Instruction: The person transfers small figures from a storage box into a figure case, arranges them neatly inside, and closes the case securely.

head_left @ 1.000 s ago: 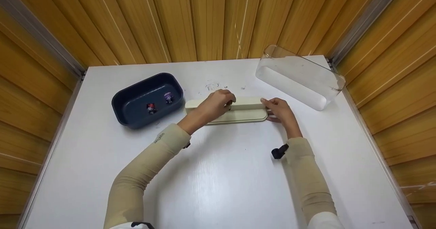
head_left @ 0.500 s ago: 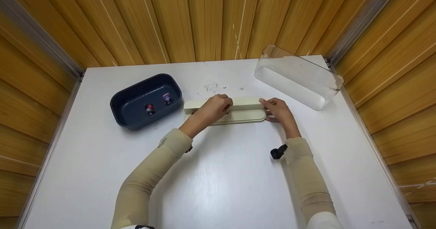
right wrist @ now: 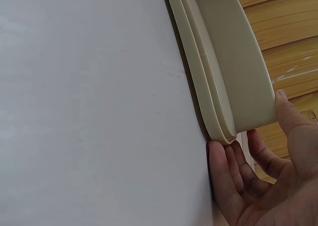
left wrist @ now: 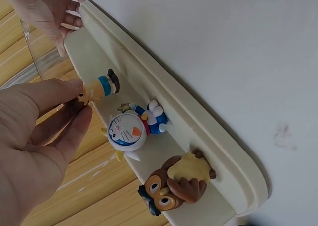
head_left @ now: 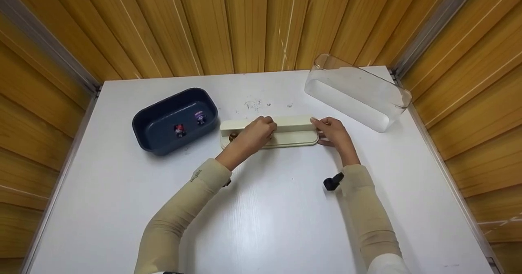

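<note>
A cream stepped stand (head_left: 295,122) lies across the middle of the white table. My left hand (head_left: 255,135) pinches a small toy figurine (left wrist: 103,86) by its head between thumb and fingers; its teal band and dark feet show low over the stand's lower step. Two more figurines stand on that step in the left wrist view: a blue and white cat figurine (left wrist: 130,130) and a brown owl figurine (left wrist: 171,184). At the stand's right end, my right hand (head_left: 336,132) holds it, thumb at the upper step's corner and fingers against the base.
A dark blue bin (head_left: 163,143) at the left contains a red-topped figurine (head_left: 180,130) and a purple one (head_left: 200,117). At the back right stands a clear cover (head_left: 350,90) with a brownish rim. Wooden panel walls (head_left: 248,25) enclose the table.
My left hand has come down and slightly nearer with the pinched figurine, and the owl figurine has come into sight beside it. My right hand stays at the stand's end.
</note>
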The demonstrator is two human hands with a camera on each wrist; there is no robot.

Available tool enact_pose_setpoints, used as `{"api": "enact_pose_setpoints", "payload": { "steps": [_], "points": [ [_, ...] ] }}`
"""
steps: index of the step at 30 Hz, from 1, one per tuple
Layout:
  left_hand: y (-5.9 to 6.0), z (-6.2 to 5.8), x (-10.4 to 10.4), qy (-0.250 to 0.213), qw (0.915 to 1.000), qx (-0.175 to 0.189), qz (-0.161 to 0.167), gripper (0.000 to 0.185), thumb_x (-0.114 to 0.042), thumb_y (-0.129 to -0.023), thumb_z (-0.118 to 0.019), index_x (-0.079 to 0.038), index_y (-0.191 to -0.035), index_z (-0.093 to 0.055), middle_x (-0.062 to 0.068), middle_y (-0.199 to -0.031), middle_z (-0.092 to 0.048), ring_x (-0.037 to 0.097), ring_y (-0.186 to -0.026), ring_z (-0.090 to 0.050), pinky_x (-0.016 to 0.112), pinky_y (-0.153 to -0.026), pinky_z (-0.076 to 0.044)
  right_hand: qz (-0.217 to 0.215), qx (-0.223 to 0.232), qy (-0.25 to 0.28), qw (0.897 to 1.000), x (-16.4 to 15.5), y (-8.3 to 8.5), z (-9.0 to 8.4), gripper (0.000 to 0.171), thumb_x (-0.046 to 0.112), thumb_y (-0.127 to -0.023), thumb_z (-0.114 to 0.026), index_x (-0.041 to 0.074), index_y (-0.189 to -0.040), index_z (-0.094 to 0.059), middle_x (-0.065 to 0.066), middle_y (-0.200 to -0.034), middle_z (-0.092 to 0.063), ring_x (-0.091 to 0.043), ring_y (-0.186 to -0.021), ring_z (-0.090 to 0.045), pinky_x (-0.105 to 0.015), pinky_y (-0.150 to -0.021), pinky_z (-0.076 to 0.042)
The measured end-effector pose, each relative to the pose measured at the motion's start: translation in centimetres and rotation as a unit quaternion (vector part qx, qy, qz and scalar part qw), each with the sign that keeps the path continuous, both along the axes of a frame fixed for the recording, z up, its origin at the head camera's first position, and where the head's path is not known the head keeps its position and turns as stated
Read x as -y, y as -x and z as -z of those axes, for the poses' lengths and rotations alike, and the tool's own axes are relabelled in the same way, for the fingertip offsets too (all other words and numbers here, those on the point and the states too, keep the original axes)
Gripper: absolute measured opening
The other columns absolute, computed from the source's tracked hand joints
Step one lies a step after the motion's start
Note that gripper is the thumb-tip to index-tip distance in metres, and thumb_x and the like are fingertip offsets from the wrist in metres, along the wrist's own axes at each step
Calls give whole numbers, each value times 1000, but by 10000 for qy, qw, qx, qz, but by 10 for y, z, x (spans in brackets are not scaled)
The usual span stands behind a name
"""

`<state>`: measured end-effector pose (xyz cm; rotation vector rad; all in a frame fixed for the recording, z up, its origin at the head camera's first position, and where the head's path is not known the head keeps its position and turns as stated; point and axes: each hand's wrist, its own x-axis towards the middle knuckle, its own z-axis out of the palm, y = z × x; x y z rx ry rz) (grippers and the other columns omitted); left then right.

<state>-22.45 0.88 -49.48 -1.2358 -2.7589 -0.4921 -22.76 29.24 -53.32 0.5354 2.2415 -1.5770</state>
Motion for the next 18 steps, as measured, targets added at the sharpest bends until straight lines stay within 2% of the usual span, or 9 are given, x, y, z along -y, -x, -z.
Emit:
{"api": "enact_pose_setpoints", "payload": {
  "steps": [8, 18],
  "points": [
    [-5, 6, 3, 438, 9986, -204, -218, 12, 1, -94, -69, 1, -105, -72, 15, -109, -66, 29, -95, -62, 32, -83, -56, 55, -56, -50, 10000, 0, -3, 1, 60, 59, -92, -66, 8, -122, -56, -9, -123, -60, -15, -96, -65, -27, -78, -60],
    [-2, 2, 1, 605, 9975, -316, -160, 10, -1, -93, -70, -1, -102, -75, 13, -102, -67, 28, -89, -65, 35, -78, -58, -17, -13, -172, 9998, -1, 0, 1, 64, 60, -93, -64, 7, -127, -55, -10, -127, -59, -18, -102, -63, -27, -80, -59]
  ]
}}
